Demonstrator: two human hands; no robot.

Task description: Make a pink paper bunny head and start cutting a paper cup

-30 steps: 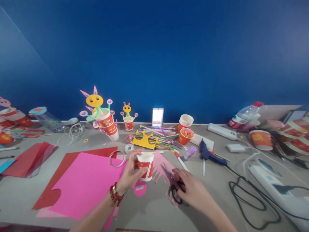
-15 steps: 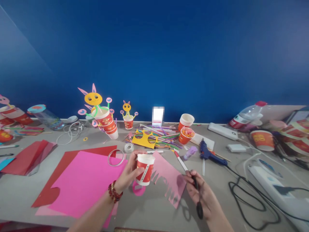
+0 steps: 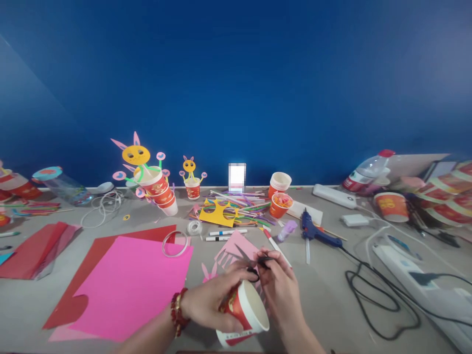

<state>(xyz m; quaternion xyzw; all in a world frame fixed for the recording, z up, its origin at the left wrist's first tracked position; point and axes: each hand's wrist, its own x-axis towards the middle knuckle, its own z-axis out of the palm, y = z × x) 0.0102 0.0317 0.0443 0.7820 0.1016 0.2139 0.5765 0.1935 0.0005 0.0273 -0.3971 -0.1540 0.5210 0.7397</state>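
My left hand [image 3: 212,301] is wrapped round a red and white paper cup [image 3: 245,310], tilted with its mouth facing right and toward me. Its upper fingers reach one loop of the black-handled scissors [image 3: 244,253]. My right hand [image 3: 278,282] grips the scissors' other handle, and their blades point up and left. Under the hands lies pink paper [image 3: 236,242] with ragged cuts. A small pink bunny-eared cutout [image 3: 209,272] rests on the table just behind my left hand.
Pink sheets [image 3: 136,285] and a tape roll [image 3: 175,244] lie left. Behind are markers [image 3: 226,232], yellow cut paper [image 3: 218,214], pipe cleaners and a decorated cup tower [image 3: 157,187]. A glue gun [image 3: 317,233], its black cord and a power strip [image 3: 409,280] are at right.
The cup has come nearer and tipped from upright onto its side. My right hand has moved left and raised the scissors, whose loops are now between both hands. The view has shifted slightly.
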